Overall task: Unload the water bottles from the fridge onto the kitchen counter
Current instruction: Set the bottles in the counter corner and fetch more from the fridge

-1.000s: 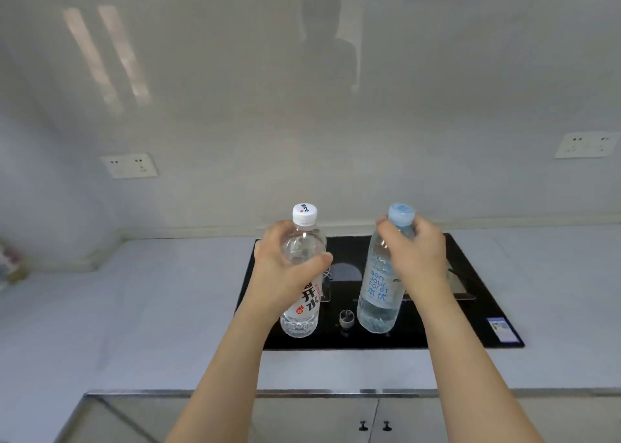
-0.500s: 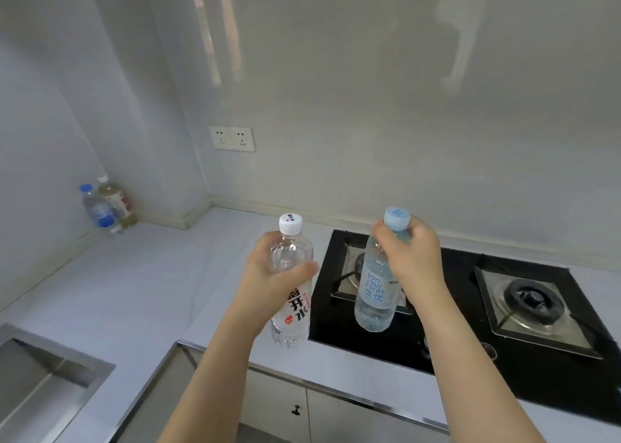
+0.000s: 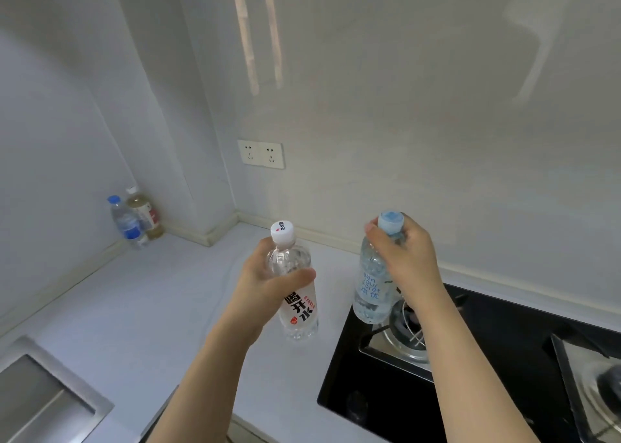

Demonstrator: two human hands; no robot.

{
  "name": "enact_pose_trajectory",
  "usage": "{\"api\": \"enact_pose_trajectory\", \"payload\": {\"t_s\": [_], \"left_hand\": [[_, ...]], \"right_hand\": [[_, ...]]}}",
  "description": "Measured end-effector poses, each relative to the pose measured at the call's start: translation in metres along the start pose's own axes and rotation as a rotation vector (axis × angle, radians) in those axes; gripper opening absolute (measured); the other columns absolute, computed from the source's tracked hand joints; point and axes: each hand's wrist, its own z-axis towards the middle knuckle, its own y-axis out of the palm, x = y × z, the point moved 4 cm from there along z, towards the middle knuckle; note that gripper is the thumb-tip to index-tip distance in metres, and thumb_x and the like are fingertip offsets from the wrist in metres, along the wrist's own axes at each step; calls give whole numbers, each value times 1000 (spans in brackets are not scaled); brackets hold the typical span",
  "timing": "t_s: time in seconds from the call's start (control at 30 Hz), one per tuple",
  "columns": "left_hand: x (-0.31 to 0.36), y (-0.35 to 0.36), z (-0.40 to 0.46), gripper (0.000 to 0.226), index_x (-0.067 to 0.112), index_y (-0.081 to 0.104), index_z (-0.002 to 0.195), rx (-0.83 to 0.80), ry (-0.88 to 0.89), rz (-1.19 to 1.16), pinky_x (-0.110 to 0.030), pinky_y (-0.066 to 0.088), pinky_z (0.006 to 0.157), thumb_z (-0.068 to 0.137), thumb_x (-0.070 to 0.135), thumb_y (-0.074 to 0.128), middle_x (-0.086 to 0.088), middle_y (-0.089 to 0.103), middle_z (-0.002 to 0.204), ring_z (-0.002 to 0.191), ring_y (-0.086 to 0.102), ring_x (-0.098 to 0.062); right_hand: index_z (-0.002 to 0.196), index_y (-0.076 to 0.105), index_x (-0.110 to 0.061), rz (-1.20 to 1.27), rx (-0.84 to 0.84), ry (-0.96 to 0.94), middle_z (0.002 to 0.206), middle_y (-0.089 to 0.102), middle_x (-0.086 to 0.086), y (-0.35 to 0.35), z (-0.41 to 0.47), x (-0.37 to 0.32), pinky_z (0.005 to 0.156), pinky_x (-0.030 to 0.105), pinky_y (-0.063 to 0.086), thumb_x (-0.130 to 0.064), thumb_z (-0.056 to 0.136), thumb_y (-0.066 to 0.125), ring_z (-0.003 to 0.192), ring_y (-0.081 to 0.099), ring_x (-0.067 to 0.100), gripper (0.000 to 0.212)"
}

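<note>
Head view: the left hand (image 3: 265, 284) grasps a clear bottle with a white cap (image 3: 295, 294), fingers wrapped round its upper body just under the neck and thumb laid across the front. The bottle is held above the pale kitchen counter (image 3: 134, 308), tilted a little with the cap toward 11 o'clock; whether its base touches the counter cannot be told. Its label carries bold black characters with a red patch.

At 3 o'clock from it, close but apart, the right hand (image 3: 408, 261) grips a bluish bottle with a light blue cap (image 3: 373, 284), fingers curled round the neck and shoulder just below the cap. This bottle hangs nearly upright, its base over the near left corner of the black gas hob (image 3: 487, 375), beside a steel burner (image 3: 403, 328).

Toward 10 o'clock, well apart from both hands, two more bottles stand together in the counter's far corner against the wall: a blue-capped bottle (image 3: 126, 220) in front and a white-capped bottle with amber liquid (image 3: 144, 212) just behind it.

At 7 o'clock a steel sink (image 3: 50, 402) is set into the counter. A double wall socket (image 3: 260, 154) sits at 12 o'clock on the wall
</note>
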Motion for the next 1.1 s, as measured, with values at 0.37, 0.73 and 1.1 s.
{"api": "enact_pose_trajectory", "payload": {"t_s": [0.37,0.73,1.1], "left_hand": [[-29,-50,66,59,23,61,111,125,-70,65,-36,58,77,56,28,82,-9,69,102,90,71,-23],[-60,-183,141,66,34,56,115,193,-126,111,-37,56,82,55,36,82,1,64,114,100,66,-17],[-107,-363,179,64,46,53,108,373,-210,184,-48,53,92,50,42,80,5,57,116,107,60,-18]], "right_hand": [[88,64,-15,4,-132,78,80,66,-6,77,60,32,80,36,52,-28,87,69,79,63,11,14],[91,64,-16,12,-243,157,79,65,-10,231,113,46,69,23,48,-26,85,71,68,61,-2,13],[88,68,-17,-8,-462,200,79,68,-9,441,136,58,74,26,50,-23,81,76,74,64,3,11]]}}
